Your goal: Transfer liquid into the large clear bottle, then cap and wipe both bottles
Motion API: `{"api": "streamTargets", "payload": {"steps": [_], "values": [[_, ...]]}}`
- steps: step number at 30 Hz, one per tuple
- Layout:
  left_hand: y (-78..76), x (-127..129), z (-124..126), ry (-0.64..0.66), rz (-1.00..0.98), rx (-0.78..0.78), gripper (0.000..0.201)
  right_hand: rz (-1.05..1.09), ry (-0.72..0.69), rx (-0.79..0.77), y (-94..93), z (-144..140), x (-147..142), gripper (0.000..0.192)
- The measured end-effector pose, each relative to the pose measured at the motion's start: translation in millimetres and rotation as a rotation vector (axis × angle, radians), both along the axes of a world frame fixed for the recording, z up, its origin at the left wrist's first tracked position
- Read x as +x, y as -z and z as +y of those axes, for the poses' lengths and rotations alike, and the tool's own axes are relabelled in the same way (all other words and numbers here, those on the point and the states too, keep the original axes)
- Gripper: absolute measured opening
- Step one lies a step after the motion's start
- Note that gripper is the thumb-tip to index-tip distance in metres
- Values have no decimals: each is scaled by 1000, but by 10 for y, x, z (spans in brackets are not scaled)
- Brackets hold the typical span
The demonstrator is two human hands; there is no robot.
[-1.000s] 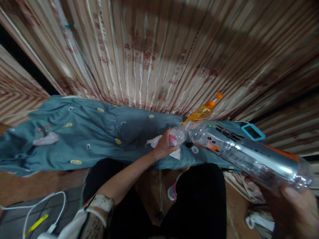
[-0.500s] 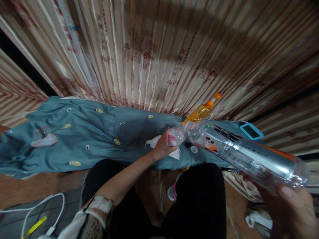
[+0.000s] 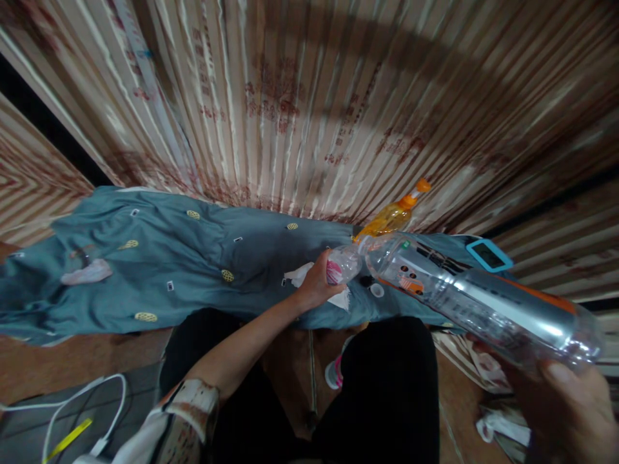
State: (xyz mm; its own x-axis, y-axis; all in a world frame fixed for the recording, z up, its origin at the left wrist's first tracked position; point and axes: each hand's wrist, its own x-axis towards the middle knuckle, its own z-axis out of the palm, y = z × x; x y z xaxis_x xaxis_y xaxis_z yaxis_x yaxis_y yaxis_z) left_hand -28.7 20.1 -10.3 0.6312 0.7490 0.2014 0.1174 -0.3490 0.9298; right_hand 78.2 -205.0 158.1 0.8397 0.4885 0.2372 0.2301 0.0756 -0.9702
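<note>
From the head view, the right hand (image 3: 570, 412) is clamped round the base of a big clear bottle (image 3: 474, 299), whose long axis runs from lower right up toward the left. Its mouth meets a small clear bottle (image 3: 344, 264), which the left hand (image 3: 316, 283) grips closed by the neck, over the near edge of the table with its blue-green cloth (image 3: 159, 270). Just behind stands an orange bottle (image 3: 391, 219); a blue-cased device (image 3: 488, 256) lies to the right, white tissue (image 3: 302, 274) under the left hand.
</note>
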Motion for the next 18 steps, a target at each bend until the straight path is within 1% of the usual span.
{"api": "streamTargets", "payload": {"steps": [3, 5, 13, 18], "values": [[-4, -1, -1, 1, 0, -1, 86, -20, -41, -3, 19, -23, 70, 53], [-8, -3, -2, 2, 2, -5, 85, -1, -31, -24, 34, -41, 107, 54], [0, 6, 4, 13, -10, -7, 88, 3, 10, -10, 3, -2, 8, 55], [-22, -7, 6, 19, 1, -19, 86, 9, 4, 14, 53, -8, 68, 56]]}}
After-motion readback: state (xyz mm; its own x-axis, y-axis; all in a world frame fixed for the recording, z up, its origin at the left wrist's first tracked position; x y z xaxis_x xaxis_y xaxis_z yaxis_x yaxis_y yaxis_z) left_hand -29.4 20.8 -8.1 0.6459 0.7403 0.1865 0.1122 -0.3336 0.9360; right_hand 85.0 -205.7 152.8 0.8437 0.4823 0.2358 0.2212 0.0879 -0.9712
